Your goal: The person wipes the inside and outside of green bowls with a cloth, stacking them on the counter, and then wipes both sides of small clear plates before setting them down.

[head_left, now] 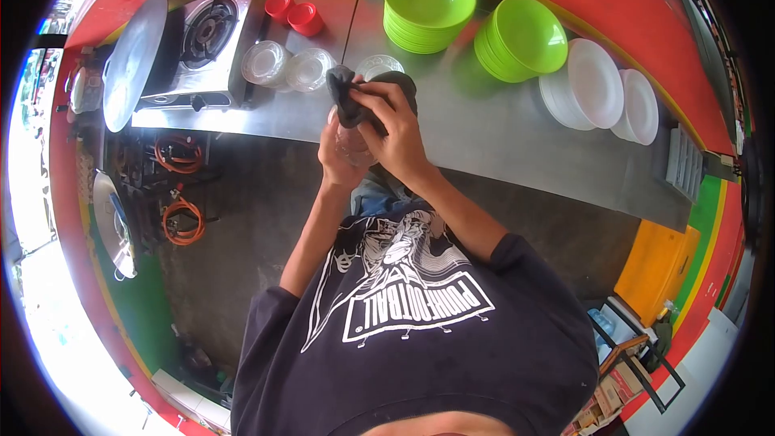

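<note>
A clear glass dish [353, 145] is held in front of the counter's front edge by my left hand [334, 163], its fingers curled round the side. Above it, my right hand [394, 127] grips a dark cloth [345, 97], pressing it against the dish. Part of the cloth hangs behind the fingers. The hands cover much of the dish, so its full shape is hidden. Just beyond them on the counter sit more clear glass dishes [310, 69], one of them [379, 64] partly behind the cloth.
Two red cups [304, 18] stand near a gas stove [202, 40] on the left. Stacks of green bowls [428, 4] and white plates [593, 85] line the back right of the steel counter [500, 137]. Orange hoses [184, 220] hang below, left.
</note>
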Demonstrator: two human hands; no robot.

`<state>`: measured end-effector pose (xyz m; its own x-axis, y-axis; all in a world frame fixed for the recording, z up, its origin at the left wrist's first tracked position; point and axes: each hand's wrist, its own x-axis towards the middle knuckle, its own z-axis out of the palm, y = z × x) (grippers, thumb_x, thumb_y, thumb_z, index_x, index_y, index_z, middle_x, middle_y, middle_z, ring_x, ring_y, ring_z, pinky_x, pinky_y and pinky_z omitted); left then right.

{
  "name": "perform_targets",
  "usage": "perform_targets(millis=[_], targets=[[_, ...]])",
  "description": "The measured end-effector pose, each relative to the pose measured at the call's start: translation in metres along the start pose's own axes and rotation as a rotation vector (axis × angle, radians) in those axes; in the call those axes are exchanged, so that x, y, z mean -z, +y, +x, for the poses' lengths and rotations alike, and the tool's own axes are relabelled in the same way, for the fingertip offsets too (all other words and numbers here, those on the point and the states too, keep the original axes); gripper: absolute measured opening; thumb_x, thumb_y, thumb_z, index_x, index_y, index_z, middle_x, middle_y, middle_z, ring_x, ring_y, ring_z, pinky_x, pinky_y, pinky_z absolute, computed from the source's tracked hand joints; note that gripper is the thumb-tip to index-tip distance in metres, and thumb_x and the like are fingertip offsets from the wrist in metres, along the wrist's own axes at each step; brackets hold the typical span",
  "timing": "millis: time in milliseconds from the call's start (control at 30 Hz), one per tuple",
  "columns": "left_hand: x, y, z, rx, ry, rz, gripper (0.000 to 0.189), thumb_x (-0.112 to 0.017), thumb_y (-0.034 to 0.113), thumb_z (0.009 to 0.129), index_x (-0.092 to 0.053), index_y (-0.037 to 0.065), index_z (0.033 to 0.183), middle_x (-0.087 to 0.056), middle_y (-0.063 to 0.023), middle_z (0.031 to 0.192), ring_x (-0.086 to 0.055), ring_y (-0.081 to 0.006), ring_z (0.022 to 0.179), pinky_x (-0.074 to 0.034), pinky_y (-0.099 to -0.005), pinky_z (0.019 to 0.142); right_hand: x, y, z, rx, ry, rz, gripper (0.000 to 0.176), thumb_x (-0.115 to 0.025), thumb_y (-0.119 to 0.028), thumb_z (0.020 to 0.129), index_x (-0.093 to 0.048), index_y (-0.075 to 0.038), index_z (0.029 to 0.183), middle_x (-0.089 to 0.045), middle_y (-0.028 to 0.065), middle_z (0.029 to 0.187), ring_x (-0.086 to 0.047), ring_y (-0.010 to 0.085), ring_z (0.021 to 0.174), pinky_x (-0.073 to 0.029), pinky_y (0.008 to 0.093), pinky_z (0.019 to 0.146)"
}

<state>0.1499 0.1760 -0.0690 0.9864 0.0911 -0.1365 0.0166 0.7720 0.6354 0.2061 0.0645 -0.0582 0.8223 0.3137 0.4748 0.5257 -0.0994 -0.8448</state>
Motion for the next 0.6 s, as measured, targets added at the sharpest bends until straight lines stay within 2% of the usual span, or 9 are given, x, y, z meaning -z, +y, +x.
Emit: perform_targets(millis=[167,267,300,400,433,467,533,567,600], targets=[[0.001,0.008,0.007,-0.142,-0.053,0.055,0.073,-0.039,0.046,0.098,-0.025,0.005,0.157,-0.059,-0.0135,0.135,-0.059,-0.0252,0.121,-0.047,-0.0402,0.106,0.005,0.002,-0.012,0.003,-0.063,-0.116,0.044,-0.073,0.002,0.072,-0.067,-0.006,0.115,-0.059,0.0135,0.115,-0.062,0.0353,0.105,-0.052,0.0424,0.092],[0.011,0.015,0.01,-0.177,-0.083,0.127,0.076,-0.04,0.047,0.096,-0.024,0.003,0.157,-0.058,-0.0199,0.135,-0.06,-0.0261,0.119,-0.048,-0.0392,0.105,0.009,-0.004,-0.023,-0.076,-0.174,0.086,0.042,-0.073,0.002,0.071,-0.067,-0.005,0.112,-0.06,0.0141,0.112,-0.061,0.0345,0.107,-0.051,0.0413,0.093],[0.005,0.017,0.007,-0.149,-0.047,0.165,0.08,-0.04,0.053,0.097,-0.024,0.003,0.157,-0.056,-0.0256,0.137,-0.061,-0.0284,0.118,-0.047,-0.0404,0.104,0.01,-0.009,-0.023,-0.077,-0.184,0.171,0.042,-0.072,0.003,0.071,-0.067,-0.004,0.112,-0.061,0.0145,0.112,-0.061,0.0342,0.108,-0.051,0.0409,0.094],[-0.007,0.014,0.009,-0.09,-0.068,0.065,0.084,-0.047,0.057,0.096,-0.022,0.006,0.158,-0.061,-0.0226,0.127,-0.06,-0.0316,0.117,-0.047,-0.0431,0.105,0.006,-0.019,-0.018,-0.07,-0.168,0.351,0.043,-0.07,0.005,0.07,-0.067,-0.003,0.112,-0.061,0.0152,0.112,-0.062,0.0333,0.11,-0.05,0.0397,0.094],[-0.004,0.02,0.007,-0.048,-0.13,0.05,0.085,-0.043,0.063,0.097,-0.024,0.006,0.157,-0.057,-0.0193,0.134,-0.057,-0.0304,0.122,-0.044,-0.0437,0.108,-0.002,-0.021,-0.015,-0.061,-0.141,0.361,0.043,-0.07,0.006,0.07,-0.067,-0.003,0.113,-0.061,0.0152,0.114,-0.062,0.0329,0.11,-0.05,0.0395,0.094],[-0.004,0.017,0.008,-0.072,-0.121,0.06,0.084,-0.042,0.063,0.098,-0.025,0.006,0.157,-0.054,-0.0177,0.137,-0.055,-0.0297,0.125,-0.043,-0.0437,0.109,-0.003,-0.02,-0.012,-0.052,-0.115,0.373,0.044,-0.07,0.007,0.07,-0.067,-0.002,0.113,-0.061,0.0153,0.115,-0.062,0.0325,0.11,-0.05,0.0392,0.095],[-0.01,0.01,0.009,-0.123,-0.098,0.077,0.081,-0.038,0.063,0.1,-0.026,0.006,0.156,-0.049,-0.0145,0.143,-0.051,-0.0282,0.131,-0.04,-0.0438,0.112,-0.003,-0.02,-0.003,0.068,0.021,0.195,0.046,-0.068,0.009,0.071,-0.067,-0.003,0.115,-0.06,0.0148,0.116,-0.062,0.0328,0.11,-0.051,0.0399,0.094],[-0.015,0.004,0.005,-0.092,-0.073,0.002,0.073,-0.031,0.058,0.103,-0.027,0.009,0.157,-0.048,-0.0094,0.145,-0.052,-0.0255,0.129,-0.045,-0.0432,0.107,-0.001,-0.02,0.001,0.128,0.086,0.107,0.047,-0.068,0.01,0.071,-0.067,-0.003,0.115,-0.06,0.0145,0.116,-0.062,0.033,0.109,-0.051,0.0402,0.094],[-0.014,0.004,0.003,-0.089,-0.079,-0.006,0.072,-0.032,0.056,0.103,-0.027,0.008,0.157,-0.049,-0.0095,0.144,-0.053,-0.0254,0.129,-0.045,-0.0429,0.107,0.001,-0.02,0.003,0.124,0.078,0.068,0.046,-0.067,0.01,0.071,-0.067,-0.003,0.115,-0.06,0.0142,0.117,-0.061,0.0332,0.109,-0.051,0.0405,0.093]])
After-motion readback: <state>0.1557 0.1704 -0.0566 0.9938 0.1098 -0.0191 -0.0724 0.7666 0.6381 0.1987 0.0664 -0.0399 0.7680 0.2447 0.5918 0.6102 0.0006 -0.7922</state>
